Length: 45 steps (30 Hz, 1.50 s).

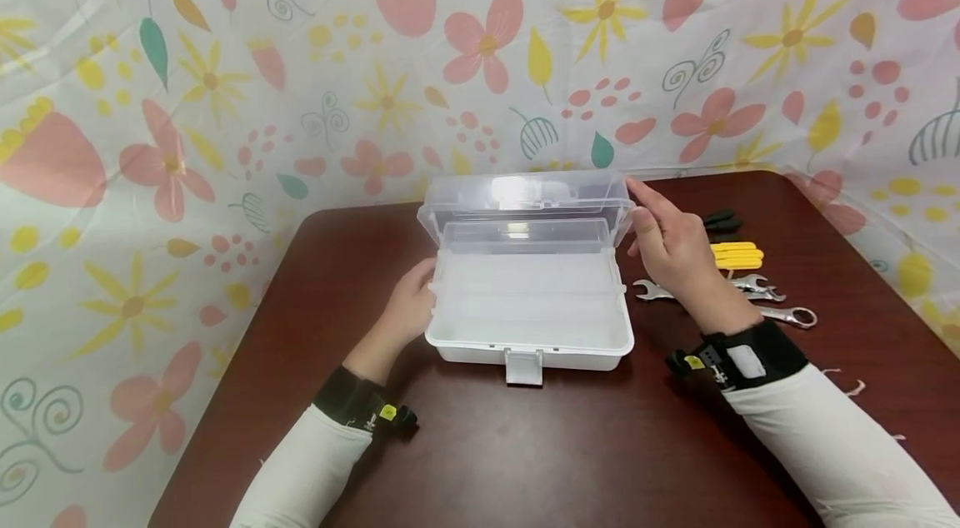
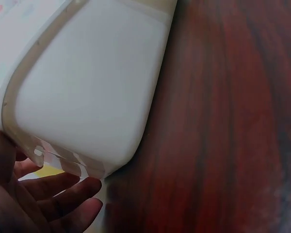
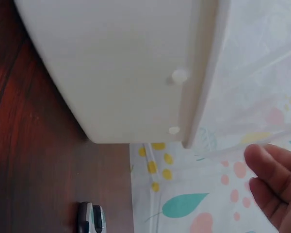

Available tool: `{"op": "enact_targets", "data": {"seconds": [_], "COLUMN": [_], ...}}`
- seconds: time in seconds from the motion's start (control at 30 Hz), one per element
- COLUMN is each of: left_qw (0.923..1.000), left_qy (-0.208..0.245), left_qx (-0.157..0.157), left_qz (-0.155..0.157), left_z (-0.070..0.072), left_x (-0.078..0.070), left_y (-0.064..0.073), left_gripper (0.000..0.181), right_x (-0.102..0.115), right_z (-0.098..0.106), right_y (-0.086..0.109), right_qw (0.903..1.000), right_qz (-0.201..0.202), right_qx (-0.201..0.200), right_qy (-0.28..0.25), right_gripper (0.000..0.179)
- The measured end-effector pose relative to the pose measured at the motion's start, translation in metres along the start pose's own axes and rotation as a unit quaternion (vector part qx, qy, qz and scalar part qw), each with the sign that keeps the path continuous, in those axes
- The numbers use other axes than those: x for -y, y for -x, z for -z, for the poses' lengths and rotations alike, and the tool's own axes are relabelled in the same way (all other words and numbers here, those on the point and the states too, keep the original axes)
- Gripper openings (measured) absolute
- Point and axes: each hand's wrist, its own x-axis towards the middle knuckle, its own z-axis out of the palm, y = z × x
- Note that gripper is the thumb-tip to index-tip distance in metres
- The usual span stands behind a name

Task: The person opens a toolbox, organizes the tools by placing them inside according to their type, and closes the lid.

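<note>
A white plastic toolbox [image 1: 528, 303] with a clear lid [image 1: 570, 193] stands on the table, its lid raised at the back. Inside, the bare white floor shows, and a latch [image 1: 523, 367] hangs at the front. My left hand [image 1: 414, 301] holds the box's left side; in the left wrist view its fingers [image 2: 70, 194] lie against the end wall. My right hand [image 1: 672, 249] is at the lid's right edge, index finger stretched along it and thumb lower down. The right wrist view shows the box's outer side wall [image 3: 121, 73] and the right hand's fingertips [image 3: 259, 158] beside it.
Right of the box lie several metal wrenches [image 1: 791, 316], yellow-handled tools [image 1: 738, 255] and a dark-handled tool [image 1: 722, 221]. A floral cloth [image 1: 480, 45] hangs behind the dark wooden table [image 1: 480, 453]. Thin pale scraps [image 1: 855, 388] lie near the right sleeve.
</note>
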Motion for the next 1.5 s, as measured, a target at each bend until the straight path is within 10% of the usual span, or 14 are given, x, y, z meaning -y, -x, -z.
{"op": "enact_targets", "data": {"seconds": [0.47,0.7,1.07,1.5], "left_qw": [0.9997,0.9999,0.9995,0.9995], "left_qy": [0.018,-0.002,-0.009,-0.006], "left_qx": [0.013,0.008,0.001,0.002], "left_qz": [0.003,0.015,0.03,0.029], "left_z": [0.001,-0.001,-0.003,-0.001], "left_x": [0.001,-0.001,-0.003,-0.004], "left_y": [0.0,0.0,0.002,0.002], "left_gripper": [0.038,0.033,0.04,0.044], "right_x": [-0.014,-0.026,-0.049,-0.057], "right_z": [-0.019,-0.027,-0.041,-0.061], "right_y": [-0.022,-0.037,-0.04,-0.03], "right_qw": [0.9989,0.9933,0.951,0.8899], "right_qz": [0.0,-0.097,-0.231,-0.367], "right_qx": [-0.018,0.056,0.182,0.165], "right_qy": [0.043,0.028,-0.095,-0.215], "right_gripper": [0.047,0.055,0.063,0.07]}}
